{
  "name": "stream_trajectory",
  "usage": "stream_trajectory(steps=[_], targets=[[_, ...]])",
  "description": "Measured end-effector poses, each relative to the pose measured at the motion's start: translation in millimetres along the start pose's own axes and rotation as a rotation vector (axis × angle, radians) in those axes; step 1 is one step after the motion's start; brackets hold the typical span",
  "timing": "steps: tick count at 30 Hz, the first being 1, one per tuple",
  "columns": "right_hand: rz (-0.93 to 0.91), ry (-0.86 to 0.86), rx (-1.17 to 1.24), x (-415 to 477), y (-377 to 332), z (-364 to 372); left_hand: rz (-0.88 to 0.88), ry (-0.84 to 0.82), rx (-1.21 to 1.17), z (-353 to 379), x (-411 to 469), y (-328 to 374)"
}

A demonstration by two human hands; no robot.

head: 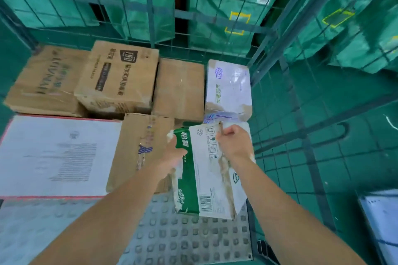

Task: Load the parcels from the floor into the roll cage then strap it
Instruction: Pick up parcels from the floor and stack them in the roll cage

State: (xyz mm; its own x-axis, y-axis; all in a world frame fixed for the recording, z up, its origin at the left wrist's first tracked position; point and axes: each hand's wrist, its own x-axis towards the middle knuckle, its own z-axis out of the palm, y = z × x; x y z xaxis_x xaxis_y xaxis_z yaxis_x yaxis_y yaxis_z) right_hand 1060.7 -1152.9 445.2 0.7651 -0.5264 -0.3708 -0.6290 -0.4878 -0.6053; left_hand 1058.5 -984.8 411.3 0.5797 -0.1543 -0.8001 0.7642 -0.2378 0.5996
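A green tiled floor point(344, 157) fills the room and shows through the wire on the right. Big green sacks point(226, 6) hang in rows beyond the back and right side, some with yellow-framed label pockets. The roll cage point(148, 2) stands in front of them, its back and right walls made of green wire mesh on thicker posts. Its base point(172, 232) is a grey plate studded with round bumps, bare at the near edge.

On the base, near left, lies a wide flat white parcel point(58, 155) with a red edge and grey print. Behind it sits a brown carton with dark lettering point(43, 82), and leaning on that a brown carton with a black logo point(120, 79). A plain brown carton point(179, 88) sits to the right of these, touching a white carton with purple and green print point(228, 88) beside the right wall. A brown carton with blue print point(137, 148) lies just right of the flat white parcel.

The green-and-white carton point(204, 178) is at the near right of the cage, between the blue-printed carton and the right mesh, its near end over the studs; whether it rests there or is lifted cannot be told. The right hand point(234, 142) has its fingers curled tight on the carton's top near the far edge. The left hand point(174, 153) lies against its green side, the fingers lost in blur.
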Motion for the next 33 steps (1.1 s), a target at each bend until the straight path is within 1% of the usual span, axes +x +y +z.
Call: stream_trajectory(steps=[8,12,16,18,20,22,24,25,27,28,30,32,33], targets=[[-0.005,-0.011,-0.123,77,-9,60,-0.074,0.004,-0.075,22,91,2],[-0.033,-0.071,-0.173,103,-4,101,-0.087,0.086,-0.095,21,136,-9],[-0.039,-0.083,-0.205,128,6,131,-0.11,0.106,-0.156,18,174,-24],[-0.052,-0.1,-0.16,143,9,147,-0.087,0.129,-0.151,15,193,-31],[-0.05,-0.174,-0.035,155,15,163,-0.072,0.125,-0.165,14,207,-32],[-0.03,-0.31,0.069,163,27,178,-0.071,0.139,-0.179,15,219,-33],[0.017,-0.438,0.099,166,45,184,-0.04,0.194,-0.177,19,223,-33],[0.036,-0.463,0.08,167,55,185,0.003,0.227,-0.129,21,224,-35],[0.071,-0.48,-0.022,170,75,182,0.107,0.257,-0.01,27,226,-42],[0.096,-0.505,-0.087,173,85,180,0.133,0.242,0.04,29,228,-46],[0.112,-0.646,-0.295,176,104,173,0.12,0.187,0.171,36,236,-52],[0.053,-0.81,-0.593,174,115,167,0.1,0.143,0.315,42,243,-57],[0.017,-0.859,-0.705,171,121,165,0.099,0.134,0.381,45,245,-59]])
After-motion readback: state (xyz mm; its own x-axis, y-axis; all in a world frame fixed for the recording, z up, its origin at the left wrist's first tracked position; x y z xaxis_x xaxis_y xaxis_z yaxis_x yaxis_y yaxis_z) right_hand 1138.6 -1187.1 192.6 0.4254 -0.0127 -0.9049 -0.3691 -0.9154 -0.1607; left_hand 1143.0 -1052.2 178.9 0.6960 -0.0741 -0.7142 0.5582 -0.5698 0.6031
